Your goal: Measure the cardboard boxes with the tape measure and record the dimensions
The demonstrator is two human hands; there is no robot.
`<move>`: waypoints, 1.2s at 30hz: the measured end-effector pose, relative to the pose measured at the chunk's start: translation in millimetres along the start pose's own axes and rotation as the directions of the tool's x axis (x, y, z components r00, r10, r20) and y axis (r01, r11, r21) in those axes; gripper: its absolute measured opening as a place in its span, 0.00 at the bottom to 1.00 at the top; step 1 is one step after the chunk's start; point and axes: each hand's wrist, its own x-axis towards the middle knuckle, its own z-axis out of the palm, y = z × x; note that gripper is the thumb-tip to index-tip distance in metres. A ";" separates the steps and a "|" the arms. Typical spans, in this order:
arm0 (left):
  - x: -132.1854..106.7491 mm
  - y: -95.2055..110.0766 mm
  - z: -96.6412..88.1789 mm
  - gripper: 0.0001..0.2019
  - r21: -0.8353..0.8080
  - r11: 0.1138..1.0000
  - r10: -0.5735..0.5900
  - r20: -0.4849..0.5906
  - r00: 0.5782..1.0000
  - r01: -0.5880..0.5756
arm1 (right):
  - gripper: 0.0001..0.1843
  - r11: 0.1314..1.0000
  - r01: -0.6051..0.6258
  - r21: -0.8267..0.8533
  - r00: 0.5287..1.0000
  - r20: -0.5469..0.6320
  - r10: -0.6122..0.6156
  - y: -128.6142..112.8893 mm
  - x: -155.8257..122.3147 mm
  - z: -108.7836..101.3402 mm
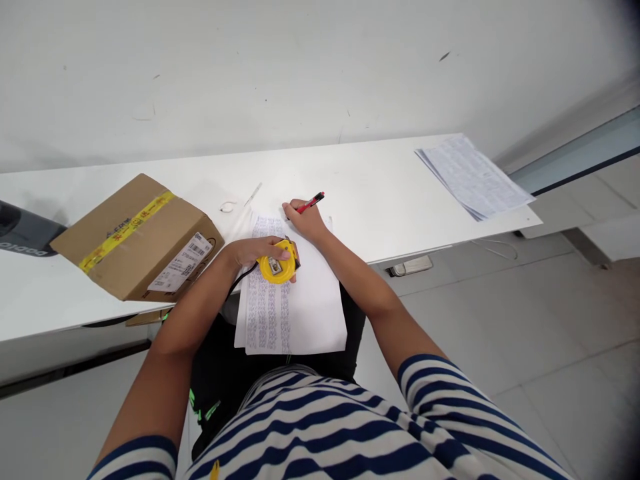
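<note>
My left hand [253, 251] is closed round a yellow tape measure [278, 265], resting it on a printed sheet of paper [300, 307] that overhangs the front edge of the white table [380, 193]. A black strap hangs from the tape measure toward my wrist. My right hand [305, 220] grips a red pen [311, 202], its tip down on the upper part of the same sheet. Columns of small print run down the left half of the sheet.
A cardboard box [137, 237] with yellow tape and a shipping label lies to the left. A stack of printed papers [473, 175] sits at the table's far right corner. A dark grey object [23, 230] is at the left edge. White wall behind, tiled floor to the right.
</note>
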 end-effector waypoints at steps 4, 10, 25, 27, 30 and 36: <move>-0.6 2.5 1.7 0.19 -0.035 0.999 -0.006 -0.065 0.998 0.004 | 0.26 1.000 0.012 0.011 1.000 0.013 -0.012 0.8 -0.6 -1.2; -0.5 0.8 -0.1 0.21 -0.034 0.999 -0.021 -0.036 0.999 0.020 | 0.26 1.000 0.020 0.003 0.999 -0.027 -0.020 3.2 -0.1 0.3; -1.2 4.9 5.3 0.22 -0.039 0.999 -0.035 -0.077 0.996 0.032 | 0.25 1.000 -0.001 -0.010 0.998 -0.070 0.001 1.3 -2.3 0.4; -1.4 5.3 5.9 0.21 -0.060 0.998 -0.037 -0.143 0.989 0.029 | 0.25 1.000 0.001 -0.003 0.997 -0.076 -0.002 1.5 -2.1 0.5; -1.0 3.1 3.5 0.21 -0.049 0.998 -0.037 -0.191 0.981 0.028 | 0.25 1.000 0.007 0.023 1.000 -0.008 -0.007 1.0 -2.2 -0.1; -0.4 2.0 0.7 0.20 0.017 1.000 -0.010 -0.065 0.998 0.011 | 0.26 1.000 -0.006 0.001 0.999 -0.033 0.006 0.5 -3.3 -0.2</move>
